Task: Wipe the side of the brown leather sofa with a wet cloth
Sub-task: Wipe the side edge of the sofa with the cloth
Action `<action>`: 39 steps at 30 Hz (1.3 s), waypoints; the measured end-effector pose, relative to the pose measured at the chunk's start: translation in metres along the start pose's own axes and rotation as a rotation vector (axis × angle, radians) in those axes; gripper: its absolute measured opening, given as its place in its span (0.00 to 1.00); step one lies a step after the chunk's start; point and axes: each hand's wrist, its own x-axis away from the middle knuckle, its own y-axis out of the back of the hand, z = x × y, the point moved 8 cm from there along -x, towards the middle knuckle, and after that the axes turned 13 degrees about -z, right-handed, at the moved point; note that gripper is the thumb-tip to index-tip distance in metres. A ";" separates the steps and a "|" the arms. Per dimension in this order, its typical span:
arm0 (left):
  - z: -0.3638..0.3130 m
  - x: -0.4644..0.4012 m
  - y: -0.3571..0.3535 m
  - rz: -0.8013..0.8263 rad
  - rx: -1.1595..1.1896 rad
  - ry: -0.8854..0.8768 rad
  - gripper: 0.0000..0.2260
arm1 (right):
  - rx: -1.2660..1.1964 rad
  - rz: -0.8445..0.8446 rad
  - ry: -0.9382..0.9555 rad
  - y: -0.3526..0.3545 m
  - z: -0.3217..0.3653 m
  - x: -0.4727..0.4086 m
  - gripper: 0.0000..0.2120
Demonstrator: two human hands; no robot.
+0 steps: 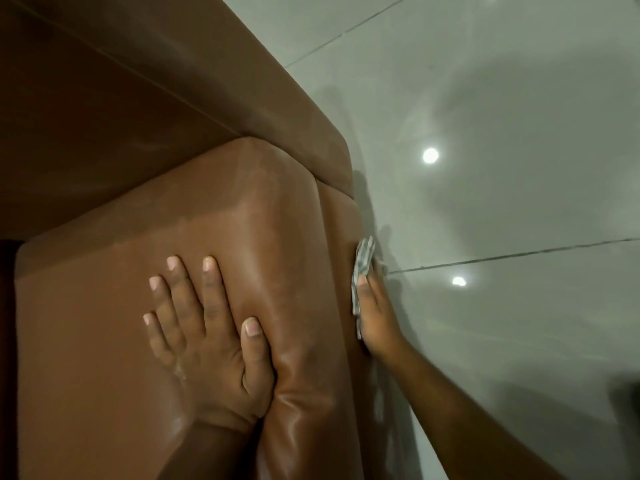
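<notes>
The brown leather sofa (173,116) fills the left half of the head view, seen from above its armrest. My left hand (204,337) lies flat on the armrest top, fingers spread, thumb pressed into the leather near the outer edge. My right hand (375,313) reaches down the sofa's outer side and presses a grey-white cloth (363,263) against the leather there. The cloth sticks out above my fingertips; the rest of it is hidden under my palm. Most of the sofa's side face is out of sight past the armrest edge.
A glossy pale grey tiled floor (502,98) spreads to the right of the sofa, with dark grout lines and bright reflections of ceiling lights. A dark shape sits at the lower right edge (627,403).
</notes>
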 end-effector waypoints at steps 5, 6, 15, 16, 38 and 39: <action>-0.001 0.000 -0.001 -0.020 -0.018 -0.003 0.30 | 0.065 0.047 0.092 -0.022 0.043 -0.057 0.33; -0.001 0.000 0.000 -0.023 -0.021 -0.004 0.30 | 0.065 0.053 0.112 -0.025 0.050 -0.061 0.33; -0.002 0.000 0.003 -0.042 -0.027 0.007 0.32 | 0.083 0.120 0.327 0.010 0.018 0.068 0.23; -0.002 0.000 0.004 -0.044 -0.024 0.007 0.32 | 0.083 0.143 0.252 0.017 -0.004 0.080 0.25; 0.005 0.081 0.047 0.341 -0.007 0.057 0.36 | -0.013 0.150 0.092 0.043 -0.076 0.193 0.26; 0.007 0.099 0.054 0.355 -0.033 0.079 0.38 | 0.015 0.144 0.063 0.051 -0.095 0.207 0.26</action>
